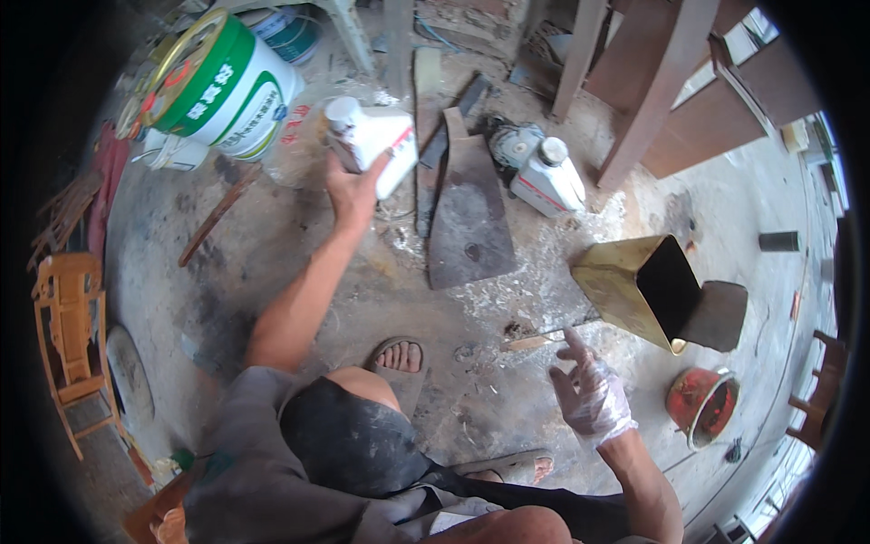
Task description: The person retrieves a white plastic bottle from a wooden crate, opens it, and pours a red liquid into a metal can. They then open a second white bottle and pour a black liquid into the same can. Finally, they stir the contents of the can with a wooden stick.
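My left hand point(352, 192) is wrapped round a white plastic bottle point(391, 136) with a pale cap and a red stripe. The bottle is tilted at the far left of centre. On the right, my right hand point(594, 397) wears a thin clear plastic glove. Its fingers are apart and hold nothing that I can see. Just beyond them lies a thin stick point(544, 340) on the floor. A second white bottle point(555, 186) with a grey cap stands past a dark flat board point(469, 231). An open brass-coloured square tin point(616, 283) lies on its side beyond my right hand.
A large white and green bucket point(231, 91) stands at the far left. At the right is a red bucket point(696, 399) with a stained rim. Wooden legs and panels point(657, 91) rise at the far right. A wooden chair point(71, 326) is at the left edge. My sandalled feet are below.
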Available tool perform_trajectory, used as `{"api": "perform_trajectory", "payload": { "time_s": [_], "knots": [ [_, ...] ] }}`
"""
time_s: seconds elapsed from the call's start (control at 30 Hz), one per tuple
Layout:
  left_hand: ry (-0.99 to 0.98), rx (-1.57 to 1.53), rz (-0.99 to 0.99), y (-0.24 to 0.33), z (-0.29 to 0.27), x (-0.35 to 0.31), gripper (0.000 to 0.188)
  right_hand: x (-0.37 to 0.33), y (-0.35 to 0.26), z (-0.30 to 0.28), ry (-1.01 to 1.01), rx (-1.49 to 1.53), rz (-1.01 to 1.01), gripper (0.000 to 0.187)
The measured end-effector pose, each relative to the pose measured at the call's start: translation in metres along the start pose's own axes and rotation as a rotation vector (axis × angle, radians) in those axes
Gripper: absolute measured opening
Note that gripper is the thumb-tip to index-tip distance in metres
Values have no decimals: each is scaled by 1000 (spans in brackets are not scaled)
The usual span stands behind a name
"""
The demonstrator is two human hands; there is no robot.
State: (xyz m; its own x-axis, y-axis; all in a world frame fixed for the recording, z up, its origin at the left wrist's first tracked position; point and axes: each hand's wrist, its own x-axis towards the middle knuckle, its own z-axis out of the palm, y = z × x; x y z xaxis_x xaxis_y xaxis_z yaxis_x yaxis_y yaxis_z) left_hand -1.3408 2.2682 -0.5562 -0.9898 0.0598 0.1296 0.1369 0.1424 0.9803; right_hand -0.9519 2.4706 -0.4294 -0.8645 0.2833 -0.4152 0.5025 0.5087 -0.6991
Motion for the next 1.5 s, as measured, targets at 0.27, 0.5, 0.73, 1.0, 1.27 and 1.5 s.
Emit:
{"api": "perform_trajectory", "payload": {
  "time_s": [0.27, 0.5, 0.73, 1.0, 1.27, 1.5],
  "knots": [
    [15, 154, 147, -62, 15, 23, 73, 82, -3, -32, 290, -377, -389, 76],
    [-23, 154, -37, -85, -20, 5, 64, 236, -35, -42, 464, -509, -215, 94],
    [86, 194, -41, -44, -23, -50, 97, 280, -9, -22, 453, -329, -107, 45],
    [-508, 89, 367, 36, 19, -113, 94, 211, -33, -32, 449, -220, -180, 45],
    [-1289, -3, 379, 70, 57, -126, 107, 62, -85, -53, 299, -149, -174, 59],
    [-1478, 24, 17, 71, 27, -198, 70, -7, -48, -23, 162, -190, -238, 55]
  ]
}}
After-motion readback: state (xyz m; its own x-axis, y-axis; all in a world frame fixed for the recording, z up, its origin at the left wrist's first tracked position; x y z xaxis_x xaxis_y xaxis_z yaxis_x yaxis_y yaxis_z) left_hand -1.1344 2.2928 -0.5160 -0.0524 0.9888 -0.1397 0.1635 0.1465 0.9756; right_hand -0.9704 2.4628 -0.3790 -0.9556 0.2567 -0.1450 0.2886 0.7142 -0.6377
